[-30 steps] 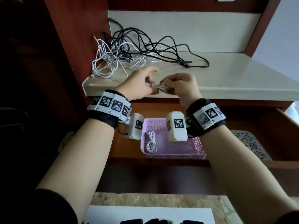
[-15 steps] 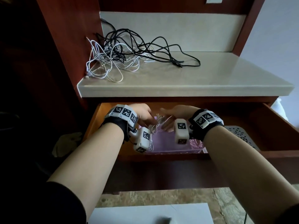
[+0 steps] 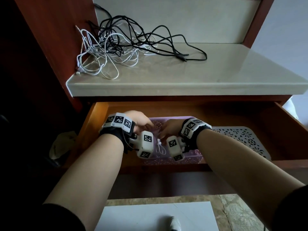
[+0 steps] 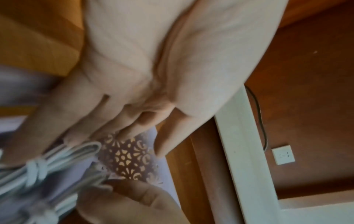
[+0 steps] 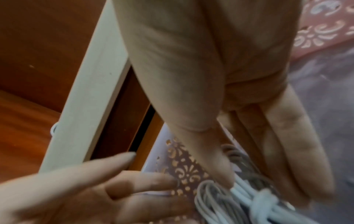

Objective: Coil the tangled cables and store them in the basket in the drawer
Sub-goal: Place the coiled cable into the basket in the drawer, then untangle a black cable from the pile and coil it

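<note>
A tangle of black and white cables (image 3: 123, 47) lies on the countertop (image 3: 208, 77) at the back left. Below it, the purple basket (image 3: 191, 160) sits in the open drawer (image 3: 281, 130), and both hands are down inside it. My right hand (image 5: 254, 188) pinches a coiled, knotted white cable (image 5: 266, 198) between thumb and fingers, low over the basket's patterned wall (image 5: 184, 168). My left hand (image 4: 118, 145) is beside the coil (image 4: 38, 165) with its fingers straight and spread, holding nothing. Another coiled white cable (image 3: 160, 148) lies in the basket between the wrist cameras.
A white lace-patterned basket (image 3: 241, 139) sits in the drawer to the right of the purple one. The red-brown cabinet side (image 3: 55, 39) stands to the left of the countertop. A white sheet (image 3: 158, 215) lies on the floor below. A wall socket (image 4: 283, 154) shows behind the counter.
Both hands dropped from the countertop edge into the drawer, carrying the coiled white cable down into the purple basket. The left hand has let go and spread its fingers.
</note>
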